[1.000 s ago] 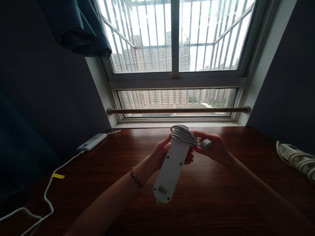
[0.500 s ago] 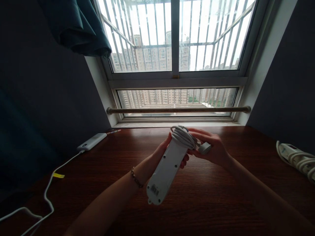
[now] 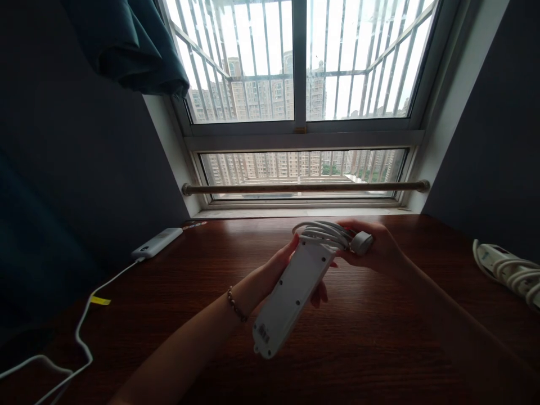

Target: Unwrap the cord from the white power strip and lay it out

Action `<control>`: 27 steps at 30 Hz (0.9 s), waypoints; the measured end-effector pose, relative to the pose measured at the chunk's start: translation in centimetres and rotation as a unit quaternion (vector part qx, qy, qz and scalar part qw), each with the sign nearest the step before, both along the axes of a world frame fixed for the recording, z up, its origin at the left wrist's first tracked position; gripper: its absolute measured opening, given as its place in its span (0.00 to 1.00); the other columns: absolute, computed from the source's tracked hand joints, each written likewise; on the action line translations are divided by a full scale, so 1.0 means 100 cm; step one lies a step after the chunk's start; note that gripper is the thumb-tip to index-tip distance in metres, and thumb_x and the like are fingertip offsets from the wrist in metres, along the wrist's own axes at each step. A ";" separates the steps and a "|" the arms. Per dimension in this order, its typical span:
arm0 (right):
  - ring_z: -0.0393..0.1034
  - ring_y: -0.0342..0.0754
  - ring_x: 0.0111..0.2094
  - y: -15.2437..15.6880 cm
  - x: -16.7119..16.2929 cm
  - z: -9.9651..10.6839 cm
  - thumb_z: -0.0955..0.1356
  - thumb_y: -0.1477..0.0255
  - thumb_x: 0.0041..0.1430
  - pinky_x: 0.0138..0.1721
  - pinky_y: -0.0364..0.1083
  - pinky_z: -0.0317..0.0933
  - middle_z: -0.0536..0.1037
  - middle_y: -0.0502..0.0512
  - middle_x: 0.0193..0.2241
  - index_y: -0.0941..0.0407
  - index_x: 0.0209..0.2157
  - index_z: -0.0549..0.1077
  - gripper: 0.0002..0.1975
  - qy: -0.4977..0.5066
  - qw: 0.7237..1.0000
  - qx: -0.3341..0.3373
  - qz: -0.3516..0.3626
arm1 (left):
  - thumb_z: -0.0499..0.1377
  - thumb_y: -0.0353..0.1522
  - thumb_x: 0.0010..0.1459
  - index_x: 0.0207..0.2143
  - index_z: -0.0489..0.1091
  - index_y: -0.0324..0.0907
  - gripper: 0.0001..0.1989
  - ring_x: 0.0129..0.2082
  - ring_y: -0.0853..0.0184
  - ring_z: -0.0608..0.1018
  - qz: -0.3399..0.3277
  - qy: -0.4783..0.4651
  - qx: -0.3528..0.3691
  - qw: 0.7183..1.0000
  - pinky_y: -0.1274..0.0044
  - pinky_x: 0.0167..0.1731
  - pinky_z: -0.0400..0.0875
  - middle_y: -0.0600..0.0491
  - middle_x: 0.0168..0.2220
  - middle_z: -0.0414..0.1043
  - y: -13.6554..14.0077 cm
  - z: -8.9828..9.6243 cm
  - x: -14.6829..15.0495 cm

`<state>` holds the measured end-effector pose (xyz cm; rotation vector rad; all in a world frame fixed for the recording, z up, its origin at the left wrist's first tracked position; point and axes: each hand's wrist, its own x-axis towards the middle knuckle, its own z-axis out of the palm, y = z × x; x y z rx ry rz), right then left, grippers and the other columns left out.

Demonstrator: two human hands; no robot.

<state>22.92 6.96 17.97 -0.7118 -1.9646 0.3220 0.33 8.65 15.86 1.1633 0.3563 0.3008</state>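
Above the dark wooden tabletop [image 3: 177,292], the left hand [image 3: 280,269] has its fingers wrapped around a white power strip [image 3: 291,295], underside up, while the right hand [image 3: 377,250] pinches the plug [image 3: 361,243] beside the cord [image 3: 323,233] coiled around the strip's far end.

Between your hands the power strip [image 3: 291,297] is plain white with a small dark barcode label near its lower end, and its coiled cord [image 3: 323,235] and round plug [image 3: 361,243] are a pale grey-white. Your left wrist wears a bracelet [image 3: 236,304] of dark brownish beads, and under both hands the table [image 3: 177,292] is dark reddish-brown wood with fine grain. Well to the left of your left hand the power bank [image 3: 157,242] is white, its white cable [image 3: 84,337] bearing a yellow tag [image 3: 100,301], while far right of your right hand the second power strip [image 3: 508,270] is white too.
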 end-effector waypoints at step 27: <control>0.65 0.43 0.25 0.022 0.002 -0.019 0.69 0.69 0.47 0.27 0.41 0.54 0.73 0.47 0.24 0.55 0.41 0.73 0.16 -0.160 0.972 -0.043 -0.165 | 0.60 0.48 0.49 0.31 0.72 0.37 0.21 0.24 0.74 0.60 0.098 0.248 0.470 0.841 0.81 0.25 0.52 0.59 0.22 0.60 0.078 -0.024 -0.037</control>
